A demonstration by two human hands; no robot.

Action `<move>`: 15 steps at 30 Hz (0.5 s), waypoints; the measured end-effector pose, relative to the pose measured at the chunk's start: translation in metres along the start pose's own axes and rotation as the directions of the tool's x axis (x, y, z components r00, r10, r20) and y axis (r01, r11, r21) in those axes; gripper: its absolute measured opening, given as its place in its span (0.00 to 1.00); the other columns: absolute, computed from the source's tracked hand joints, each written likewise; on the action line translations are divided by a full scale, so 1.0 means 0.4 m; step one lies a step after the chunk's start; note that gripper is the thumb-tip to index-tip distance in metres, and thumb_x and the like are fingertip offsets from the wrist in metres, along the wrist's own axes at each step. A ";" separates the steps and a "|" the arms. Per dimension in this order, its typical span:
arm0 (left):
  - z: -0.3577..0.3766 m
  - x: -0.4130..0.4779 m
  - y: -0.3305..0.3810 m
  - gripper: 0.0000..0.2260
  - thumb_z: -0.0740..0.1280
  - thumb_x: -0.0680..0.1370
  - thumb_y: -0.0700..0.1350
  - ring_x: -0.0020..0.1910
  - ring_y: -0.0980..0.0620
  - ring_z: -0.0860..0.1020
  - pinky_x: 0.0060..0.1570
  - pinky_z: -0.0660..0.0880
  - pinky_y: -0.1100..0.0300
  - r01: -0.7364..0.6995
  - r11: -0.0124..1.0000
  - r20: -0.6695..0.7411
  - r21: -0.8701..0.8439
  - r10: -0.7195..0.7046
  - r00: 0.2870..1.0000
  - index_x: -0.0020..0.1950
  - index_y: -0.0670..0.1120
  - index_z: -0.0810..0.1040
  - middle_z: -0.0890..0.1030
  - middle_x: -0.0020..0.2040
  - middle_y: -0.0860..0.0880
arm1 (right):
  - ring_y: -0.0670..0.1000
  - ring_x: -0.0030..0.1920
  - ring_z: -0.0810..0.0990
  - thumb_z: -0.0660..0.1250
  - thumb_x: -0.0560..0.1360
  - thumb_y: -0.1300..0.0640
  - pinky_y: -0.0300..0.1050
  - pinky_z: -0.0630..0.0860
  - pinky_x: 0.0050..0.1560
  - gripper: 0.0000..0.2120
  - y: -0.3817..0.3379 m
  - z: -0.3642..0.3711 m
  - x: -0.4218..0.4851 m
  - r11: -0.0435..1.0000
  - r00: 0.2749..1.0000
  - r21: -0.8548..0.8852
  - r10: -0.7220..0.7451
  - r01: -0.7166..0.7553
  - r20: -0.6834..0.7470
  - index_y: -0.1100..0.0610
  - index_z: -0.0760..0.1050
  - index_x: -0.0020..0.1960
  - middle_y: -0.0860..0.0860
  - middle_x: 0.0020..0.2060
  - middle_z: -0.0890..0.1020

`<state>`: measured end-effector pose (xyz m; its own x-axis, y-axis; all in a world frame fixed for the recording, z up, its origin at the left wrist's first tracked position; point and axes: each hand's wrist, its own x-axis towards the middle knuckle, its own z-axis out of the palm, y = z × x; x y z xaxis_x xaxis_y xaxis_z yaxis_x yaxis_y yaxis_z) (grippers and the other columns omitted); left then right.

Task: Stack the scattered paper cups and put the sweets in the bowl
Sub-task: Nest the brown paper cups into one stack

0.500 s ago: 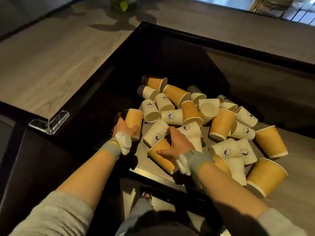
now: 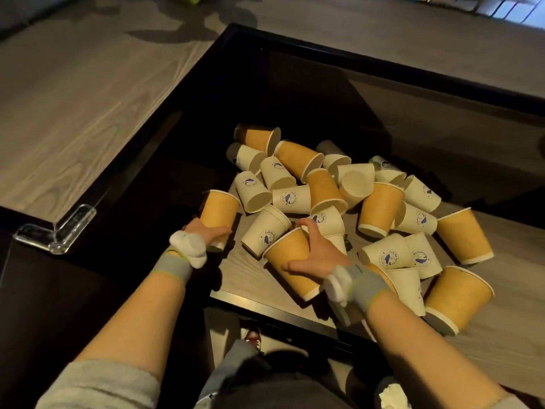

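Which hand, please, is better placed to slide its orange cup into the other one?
Probably the left hand: its orange cup is upright and clear of the pile, while the right hand grips a cup lying tilted against it, mouth open upward-left.

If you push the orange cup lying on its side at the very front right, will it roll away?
Probably, but in a curve: the orange cup lies on its side and is wider at the mouth than the base. It is likely very light and easy to dent, being thin paper and seemingly empty. The smooth wooden surface would hardly slow it.
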<state>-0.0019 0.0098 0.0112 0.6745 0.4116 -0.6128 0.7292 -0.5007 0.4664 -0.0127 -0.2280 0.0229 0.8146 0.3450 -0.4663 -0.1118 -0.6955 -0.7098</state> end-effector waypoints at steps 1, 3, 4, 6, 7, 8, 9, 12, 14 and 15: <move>-0.012 -0.007 -0.003 0.35 0.70 0.73 0.50 0.68 0.39 0.67 0.64 0.65 0.52 0.005 0.999 0.010 -0.048 -0.004 1.000 0.72 0.36 0.59 0.67 0.69 0.38 | 0.53 0.54 0.72 0.74 0.67 0.55 0.45 0.73 0.50 0.40 -0.005 -0.024 -0.016 0.994 0.999 0.112 0.011 -0.007 -0.035 0.47 0.53 0.69 0.52 0.57 0.69; -0.030 -0.037 0.005 0.34 0.71 0.72 0.48 0.66 0.39 0.69 0.59 0.67 0.54 -0.057 0.992 -0.010 -0.110 0.056 0.998 0.71 0.37 0.61 0.69 0.68 0.38 | 0.51 0.52 0.73 0.72 0.69 0.58 0.44 0.74 0.46 0.35 -0.014 -0.075 -0.043 0.933 0.986 0.357 0.025 0.036 -0.165 0.44 0.55 0.67 0.50 0.56 0.68; -0.038 -0.055 0.006 0.34 0.73 0.71 0.47 0.65 0.40 0.69 0.56 0.67 0.54 -0.108 0.988 -0.026 -0.113 0.105 0.994 0.71 0.38 0.61 0.69 0.67 0.38 | 0.49 0.50 0.73 0.71 0.70 0.58 0.41 0.73 0.43 0.33 -0.020 -0.091 -0.043 0.888 0.969 0.454 0.040 0.077 -0.243 0.45 0.56 0.67 0.49 0.55 0.68; -0.045 -0.090 0.031 0.37 0.75 0.69 0.45 0.64 0.41 0.69 0.55 0.66 0.54 -0.266 0.961 -0.015 -0.080 0.265 0.964 0.72 0.42 0.59 0.69 0.66 0.40 | 0.48 0.50 0.74 0.72 0.70 0.56 0.42 0.75 0.44 0.33 -0.031 -0.123 -0.030 0.780 0.901 0.599 0.113 0.180 -0.418 0.48 0.57 0.68 0.48 0.54 0.70; -0.046 -0.105 0.049 0.38 0.75 0.68 0.44 0.64 0.42 0.70 0.56 0.67 0.54 -0.338 0.939 0.022 -0.065 0.340 0.940 0.72 0.43 0.58 0.69 0.66 0.42 | 0.51 0.53 0.74 0.73 0.68 0.52 0.48 0.76 0.50 0.34 -0.036 -0.134 -0.017 0.707 0.863 0.670 0.174 0.226 -0.475 0.49 0.58 0.68 0.49 0.56 0.71; -0.045 -0.119 0.068 0.38 0.75 0.68 0.44 0.63 0.43 0.70 0.56 0.67 0.55 -0.401 0.915 0.071 -0.049 0.403 0.912 0.72 0.44 0.58 0.69 0.65 0.43 | 0.54 0.57 0.74 0.75 0.65 0.48 0.54 0.76 0.57 0.38 -0.041 -0.140 -0.001 0.629 0.828 0.731 0.241 0.264 -0.507 0.49 0.58 0.68 0.51 0.59 0.71; -0.041 -0.128 0.089 0.38 0.76 0.67 0.44 0.63 0.43 0.70 0.56 0.68 0.55 -0.455 0.890 0.123 -0.019 0.454 0.883 0.72 0.45 0.58 0.70 0.64 0.44 | 0.55 0.60 0.74 0.75 0.61 0.45 0.58 0.74 0.61 0.42 -0.055 -0.144 0.007 0.562 0.801 0.774 0.297 0.293 -0.519 0.48 0.59 0.68 0.52 0.61 0.71; -0.021 -0.154 0.155 0.39 0.76 0.67 0.45 0.63 0.44 0.71 0.59 0.68 0.56 -0.601 0.784 0.249 0.152 0.558 0.791 0.73 0.46 0.58 0.70 0.65 0.44 | 0.55 0.61 0.75 0.76 0.51 0.38 0.59 0.73 0.62 0.49 -0.076 -0.146 0.021 0.536 0.772 0.784 0.338 0.313 -0.539 0.47 0.60 0.67 0.53 0.62 0.72; -0.006 -0.165 0.191 0.39 0.76 0.67 0.44 0.64 0.45 0.71 0.60 0.68 0.57 -0.653 0.737 0.308 0.174 0.589 0.747 0.73 0.46 0.58 0.71 0.66 0.43 | 0.55 0.59 0.76 0.76 0.54 0.39 0.57 0.74 0.61 0.43 -0.079 -0.127 0.009 0.604 0.794 0.745 0.288 0.282 -0.534 0.48 0.63 0.64 0.54 0.61 0.74; 0.002 -0.169 0.206 0.40 0.76 0.67 0.44 0.65 0.45 0.71 0.61 0.67 0.59 -0.672 0.724 0.323 0.155 0.606 0.727 0.73 0.45 0.58 0.71 0.67 0.44 | 0.55 0.59 0.76 0.76 0.58 0.42 0.54 0.75 0.59 0.39 -0.080 -0.116 0.000 0.649 0.816 0.715 0.247 0.261 -0.523 0.51 0.64 0.63 0.55 0.60 0.74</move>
<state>0.0125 -0.0600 0.0907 0.8950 -0.2503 -0.3693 0.0567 -0.7572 0.6507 0.0171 -0.2349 0.0701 0.9344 -0.2201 -0.2801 -0.2667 0.0890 -0.9597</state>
